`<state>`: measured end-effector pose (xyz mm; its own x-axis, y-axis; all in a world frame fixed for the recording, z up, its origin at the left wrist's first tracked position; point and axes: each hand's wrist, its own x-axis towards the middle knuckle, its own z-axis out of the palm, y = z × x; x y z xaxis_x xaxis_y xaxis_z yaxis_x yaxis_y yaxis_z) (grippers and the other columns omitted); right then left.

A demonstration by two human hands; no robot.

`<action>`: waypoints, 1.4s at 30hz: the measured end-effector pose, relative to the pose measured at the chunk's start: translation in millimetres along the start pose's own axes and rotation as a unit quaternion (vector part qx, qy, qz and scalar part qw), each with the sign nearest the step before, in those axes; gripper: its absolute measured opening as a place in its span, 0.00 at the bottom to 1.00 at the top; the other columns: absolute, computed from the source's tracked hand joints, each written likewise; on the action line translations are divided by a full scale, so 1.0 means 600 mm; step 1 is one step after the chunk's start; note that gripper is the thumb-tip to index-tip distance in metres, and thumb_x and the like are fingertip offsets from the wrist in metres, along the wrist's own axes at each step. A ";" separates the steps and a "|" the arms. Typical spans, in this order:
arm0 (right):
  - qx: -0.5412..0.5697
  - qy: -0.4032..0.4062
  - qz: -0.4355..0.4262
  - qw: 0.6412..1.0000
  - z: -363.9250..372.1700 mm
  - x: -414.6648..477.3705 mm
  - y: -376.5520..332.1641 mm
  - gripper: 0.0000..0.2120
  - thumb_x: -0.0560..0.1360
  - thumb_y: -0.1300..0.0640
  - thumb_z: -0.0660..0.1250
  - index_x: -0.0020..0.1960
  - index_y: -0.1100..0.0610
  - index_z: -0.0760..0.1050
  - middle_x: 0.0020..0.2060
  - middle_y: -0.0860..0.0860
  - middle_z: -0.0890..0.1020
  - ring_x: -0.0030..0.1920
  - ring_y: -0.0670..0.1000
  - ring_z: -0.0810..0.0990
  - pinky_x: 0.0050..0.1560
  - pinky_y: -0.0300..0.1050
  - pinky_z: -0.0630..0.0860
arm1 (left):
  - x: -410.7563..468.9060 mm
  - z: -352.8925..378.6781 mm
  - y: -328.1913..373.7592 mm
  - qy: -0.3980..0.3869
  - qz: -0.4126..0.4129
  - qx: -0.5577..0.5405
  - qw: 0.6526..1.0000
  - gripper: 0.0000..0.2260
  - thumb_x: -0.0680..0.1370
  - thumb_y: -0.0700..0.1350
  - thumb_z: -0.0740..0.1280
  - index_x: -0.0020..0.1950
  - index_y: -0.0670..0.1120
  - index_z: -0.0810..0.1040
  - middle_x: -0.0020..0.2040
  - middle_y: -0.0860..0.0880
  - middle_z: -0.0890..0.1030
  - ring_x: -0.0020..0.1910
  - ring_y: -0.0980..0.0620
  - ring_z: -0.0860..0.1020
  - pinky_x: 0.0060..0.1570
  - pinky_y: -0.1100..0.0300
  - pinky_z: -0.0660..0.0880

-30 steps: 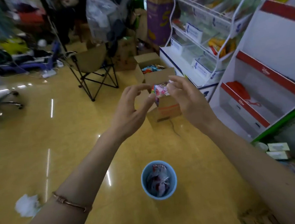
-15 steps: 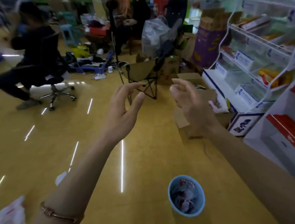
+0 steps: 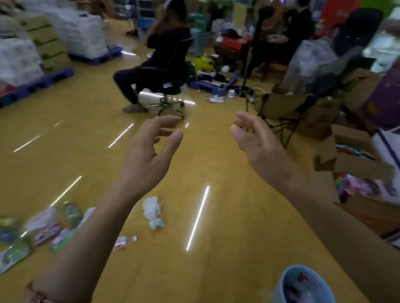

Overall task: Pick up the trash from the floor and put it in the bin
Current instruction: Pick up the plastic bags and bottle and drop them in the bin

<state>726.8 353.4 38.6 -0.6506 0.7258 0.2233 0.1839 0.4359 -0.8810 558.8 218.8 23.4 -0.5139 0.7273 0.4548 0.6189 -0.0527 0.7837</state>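
Both hands are up in front with nothing in them: the left hand (image 3: 146, 155) has its fingers loosely curled and spread, thumb apart, and the right hand (image 3: 258, 144) looks the same, fingers relaxed and apart. There's a thin bracelet (image 3: 50, 300) on the left forearm. Down on the yellow floor (image 3: 223, 221), between and below the arms, sits a crumpled white tissue (image 3: 153, 211), with a small wrapper (image 3: 122, 242) near it. Further left there's a blurry pile of trash (image 3: 33, 236), including a green bottle (image 3: 71, 213) and packets. The blue bin (image 3: 279, 293) is at the bottom right, already holding some wrappers. Farther back someone sits on an office chair (image 3: 165, 89).
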 end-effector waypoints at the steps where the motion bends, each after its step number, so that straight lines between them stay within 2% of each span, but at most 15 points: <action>1: 0.003 -0.008 -0.008 1.000 0.031 0.007 -0.008 0.25 0.75 0.39 0.60 0.70 0.44 0.65 0.63 0.41 0.73 0.58 0.36 0.75 0.53 0.37 0.73 | -0.008 -0.028 -0.012 0.013 -0.010 0.006 1.000 0.12 0.76 0.55 0.61 0.59 0.57 0.73 0.56 0.55 0.78 0.53 0.66 0.75 0.57 0.63 0.72; 4: 0.011 -0.041 -0.030 0.999 0.119 0.022 -0.030 0.22 0.78 0.44 0.61 0.70 0.45 0.66 0.63 0.41 0.73 0.58 0.36 0.75 0.51 0.34 0.72 | -0.032 -0.105 -0.045 0.044 -0.038 0.034 0.998 0.13 0.77 0.56 0.61 0.60 0.56 0.74 0.57 0.55 0.78 0.54 0.65 0.75 0.57 0.64 0.71; 8: 0.019 -0.093 -0.048 0.994 0.213 0.036 -0.052 0.21 0.78 0.45 0.61 0.70 0.47 0.66 0.63 0.42 0.73 0.56 0.33 0.74 0.48 0.26 0.72 | -0.067 -0.183 -0.087 0.074 -0.092 0.062 0.991 0.11 0.79 0.51 0.61 0.61 0.54 0.74 0.59 0.57 0.76 0.57 0.66 0.73 0.51 0.78 0.66; 11: 0.029 -0.127 -0.047 0.990 0.269 0.046 -0.058 0.22 0.78 0.47 0.61 0.71 0.49 0.66 0.63 0.44 0.73 0.57 0.36 0.74 0.46 0.21 0.69 | -0.087 -0.224 -0.120 0.087 -0.115 0.085 0.986 0.11 0.80 0.50 0.61 0.61 0.53 0.75 0.58 0.56 0.76 0.57 0.62 0.73 0.49 0.81 0.63; 14: 0.034 -0.158 -0.045 0.986 0.318 0.060 -0.061 0.22 0.78 0.47 0.62 0.71 0.50 0.66 0.63 0.45 0.73 0.57 0.38 0.75 0.46 0.21 0.69 | -0.105 -0.257 -0.156 0.104 -0.138 0.093 0.981 0.11 0.80 0.52 0.61 0.61 0.54 0.75 0.59 0.55 0.75 0.58 0.61 0.73 0.52 0.80 0.63; 18: 0.040 -0.187 -0.046 0.980 0.381 0.088 -0.058 0.22 0.78 0.48 0.63 0.70 0.49 0.66 0.63 0.44 0.73 0.59 0.42 0.76 0.46 0.21 0.69 | -0.115 -0.291 -0.208 0.120 -0.162 0.089 0.975 0.13 0.78 0.55 0.59 0.60 0.55 0.75 0.58 0.54 0.75 0.58 0.60 0.74 0.56 0.67 0.69; 21: 0.037 -0.211 -0.046 0.976 0.421 0.118 -0.047 0.22 0.78 0.47 0.63 0.71 0.48 0.66 0.64 0.43 0.72 0.61 0.43 0.75 0.49 0.22 0.69 | -0.101 -0.303 -0.243 0.130 -0.179 0.095 0.971 0.14 0.77 0.56 0.59 0.60 0.54 0.75 0.58 0.54 0.75 0.57 0.61 0.75 0.57 0.64 0.70; 24: 0.041 -0.222 -0.038 0.973 0.455 0.163 -0.032 0.23 0.78 0.47 0.63 0.71 0.48 0.65 0.64 0.43 0.72 0.62 0.43 0.74 0.51 0.28 0.70 | -0.076 -0.307 -0.281 0.126 -0.188 0.106 0.968 0.15 0.77 0.55 0.59 0.61 0.53 0.74 0.58 0.54 0.74 0.57 0.60 0.74 0.57 0.65 0.69; 28: 0.047 -0.222 -0.023 0.974 0.490 0.236 -0.013 0.23 0.77 0.46 0.63 0.71 0.47 0.65 0.65 0.43 0.71 0.62 0.45 0.74 0.53 0.32 0.70 | -0.026 -0.315 -0.338 0.121 -0.209 0.141 0.960 0.13 0.80 0.52 0.61 0.63 0.51 0.74 0.60 0.54 0.72 0.59 0.60 0.71 0.56 0.78 0.62; 30: 0.044 -0.222 -0.016 0.974 0.503 0.274 -0.004 0.24 0.77 0.46 0.64 0.71 0.46 0.65 0.65 0.43 0.71 0.62 0.46 0.74 0.52 0.33 0.69 | 0.003 -0.321 -0.365 0.123 -0.207 0.151 0.959 0.12 0.80 0.50 0.62 0.62 0.51 0.74 0.62 0.53 0.72 0.60 0.61 0.69 0.56 0.79 0.60; 36: 0.032 -0.233 -0.009 0.972 0.543 0.370 0.013 0.24 0.77 0.47 0.65 0.71 0.47 0.65 0.66 0.44 0.71 0.61 0.46 0.73 0.51 0.33 0.69 | 0.080 -0.332 -0.425 0.125 -0.215 0.134 0.959 0.14 0.77 0.53 0.60 0.60 0.50 0.75 0.60 0.52 0.72 0.60 0.58 0.72 0.61 0.61 0.68; 42: 0.028 -0.246 -0.006 0.969 0.577 0.426 0.020 0.25 0.76 0.46 0.65 0.72 0.46 0.64 0.65 0.44 0.70 0.62 0.46 0.73 0.56 0.40 0.69 | 0.124 -0.352 -0.460 0.130 -0.220 0.123 0.959 0.11 0.80 0.47 0.62 0.61 0.49 0.74 0.59 0.50 0.72 0.59 0.55 0.74 0.60 0.56 0.72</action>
<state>307.6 359.9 -59.4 -0.9272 0.3741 0.0205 0.1425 0.4027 -0.9042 224.2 143.2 -69.9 -0.8685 0.4455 0.2173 0.4128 0.4072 0.8148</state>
